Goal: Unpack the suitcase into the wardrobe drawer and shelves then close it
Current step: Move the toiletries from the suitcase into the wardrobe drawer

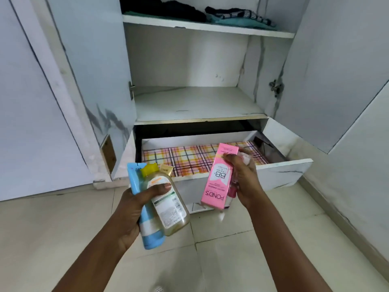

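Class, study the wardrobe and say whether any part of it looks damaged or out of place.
Yes. The wardrobe frame's lower left corner is chipped, baring brown board. The open drawer sits askew, its right end further out. Nothing has spilled.

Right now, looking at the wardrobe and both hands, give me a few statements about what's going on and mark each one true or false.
1. The drawer is pulled open. True.
2. The right hand holds a blue tube. False: it holds a pink box; the blue tube is in the left hand.
3. The left hand also holds a clear bottle with a yellow cap. True.
4. The shelf just above the drawer is stacked with clothes. False: the folded clothes lie on the higher shelf.
5. The drawer has a plaid liner. True.
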